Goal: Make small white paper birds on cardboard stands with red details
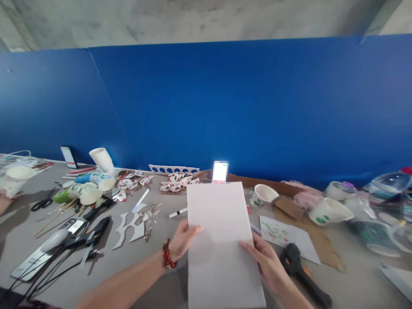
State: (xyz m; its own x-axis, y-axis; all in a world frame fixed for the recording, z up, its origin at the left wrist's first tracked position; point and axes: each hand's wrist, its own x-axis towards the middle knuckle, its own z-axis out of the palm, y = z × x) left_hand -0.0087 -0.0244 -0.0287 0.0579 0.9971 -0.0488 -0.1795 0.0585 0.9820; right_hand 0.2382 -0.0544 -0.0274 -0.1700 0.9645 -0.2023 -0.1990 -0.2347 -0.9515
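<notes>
Currently pinching a white rectangular board point(219, 210) at both sides with left hand point(183, 241) and right hand point(266, 257), thumbs above, other fingers mostly hidden; near black glue gun point(303, 275).

Grey table point(128, 262) with crafting clutter

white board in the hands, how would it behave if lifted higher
Probably stiff: the white board looks flat, with straight edges and no clear sag. Likely light, as the left hand and right hand grip only its sides.
</notes>
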